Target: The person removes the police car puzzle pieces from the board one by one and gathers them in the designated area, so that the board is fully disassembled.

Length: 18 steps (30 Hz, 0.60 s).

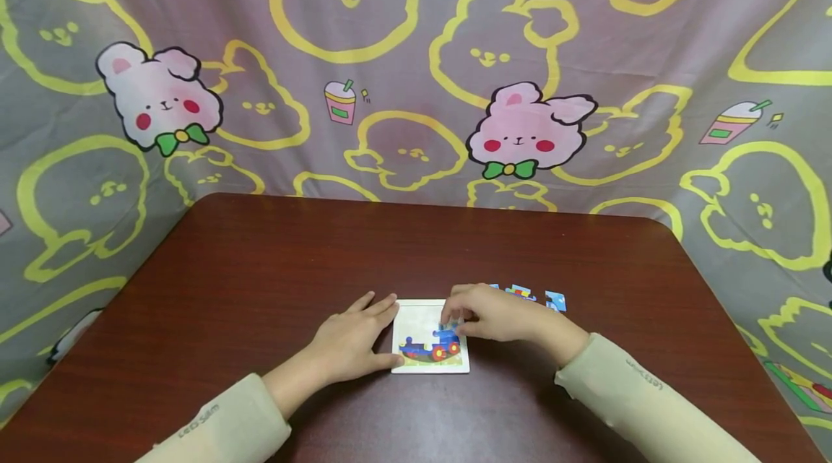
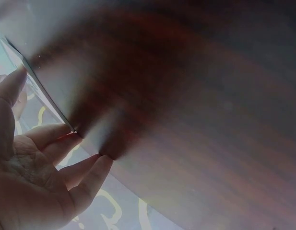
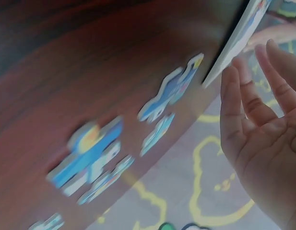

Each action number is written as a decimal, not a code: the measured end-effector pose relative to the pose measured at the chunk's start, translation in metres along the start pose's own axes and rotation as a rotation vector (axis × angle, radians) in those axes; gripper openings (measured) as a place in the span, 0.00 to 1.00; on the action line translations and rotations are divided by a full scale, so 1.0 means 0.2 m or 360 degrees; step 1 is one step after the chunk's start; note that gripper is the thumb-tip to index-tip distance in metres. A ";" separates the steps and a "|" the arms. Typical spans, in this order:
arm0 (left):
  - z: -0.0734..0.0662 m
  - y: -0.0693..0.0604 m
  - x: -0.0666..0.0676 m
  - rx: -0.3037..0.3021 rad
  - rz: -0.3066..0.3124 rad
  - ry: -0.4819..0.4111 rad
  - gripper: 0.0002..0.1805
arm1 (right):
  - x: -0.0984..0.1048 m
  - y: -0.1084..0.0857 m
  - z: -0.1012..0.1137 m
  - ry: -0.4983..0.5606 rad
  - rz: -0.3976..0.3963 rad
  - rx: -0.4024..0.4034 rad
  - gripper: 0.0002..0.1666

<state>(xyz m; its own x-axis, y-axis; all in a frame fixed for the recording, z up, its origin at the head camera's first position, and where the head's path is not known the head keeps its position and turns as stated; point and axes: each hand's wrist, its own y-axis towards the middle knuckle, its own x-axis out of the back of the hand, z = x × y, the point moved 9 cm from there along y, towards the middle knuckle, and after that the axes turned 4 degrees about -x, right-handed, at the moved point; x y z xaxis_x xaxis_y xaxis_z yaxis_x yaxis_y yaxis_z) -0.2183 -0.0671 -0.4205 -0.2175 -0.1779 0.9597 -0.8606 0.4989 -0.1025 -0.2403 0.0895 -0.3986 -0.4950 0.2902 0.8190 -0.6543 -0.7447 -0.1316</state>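
Note:
A square white-framed puzzle board (image 1: 431, 369) lies near the table's front, with part of a blue train (image 1: 419, 349) with red-and-yellow wheels filled in. My left hand (image 1: 344, 344) rests at its left side, fingers spread and fairly straight. In the left wrist view, the left thumb (image 2: 12, 86) and a fingertip touch the board's edge (image 2: 49, 99). Over the board's right part, my right hand (image 1: 497, 315) bends downward, its fingertips touching the picture near the train's cab. The right wrist view has the right fingers (image 3: 231, 96) slightly bent at the board's edge (image 3: 229, 52), their tips partly hidden.
Loose puzzle pieces (image 1: 555, 300) lie beyond my right hand, partly covered by it. The right wrist view has several pieces (image 3: 90, 148) on the brown table (image 1: 292, 253). A cartoon-printed curtain (image 1: 403, 73) hangs around the table's back and sides.

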 end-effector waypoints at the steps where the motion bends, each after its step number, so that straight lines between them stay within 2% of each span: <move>1: 0.00 0.00 0.00 -0.0003 -0.0002 0.0000 0.47 | -0.01 0.01 0.01 -0.0018 0.0015 0.0001 0.10; 7: -0.01 0.00 0.00 -0.0013 -0.0002 -0.0009 0.47 | -0.05 0.05 0.05 -0.0147 0.0066 0.0030 0.10; 12: -0.01 0.00 0.00 -0.0013 0.0007 -0.0004 0.46 | -0.07 0.05 0.05 -0.0223 0.0096 0.0020 0.14; 18: 0.00 0.00 0.00 -0.0001 0.0011 -0.0001 0.47 | -0.08 0.05 0.07 -0.0307 0.0114 0.0072 0.19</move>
<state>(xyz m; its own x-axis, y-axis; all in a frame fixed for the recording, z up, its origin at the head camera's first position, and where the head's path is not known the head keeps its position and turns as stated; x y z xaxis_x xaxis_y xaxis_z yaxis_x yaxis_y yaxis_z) -0.2186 -0.0668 -0.4212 -0.2240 -0.1750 0.9588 -0.8587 0.5007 -0.1092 -0.2308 0.0692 -0.4055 -0.4177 0.1184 0.9009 -0.5930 -0.7867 -0.1715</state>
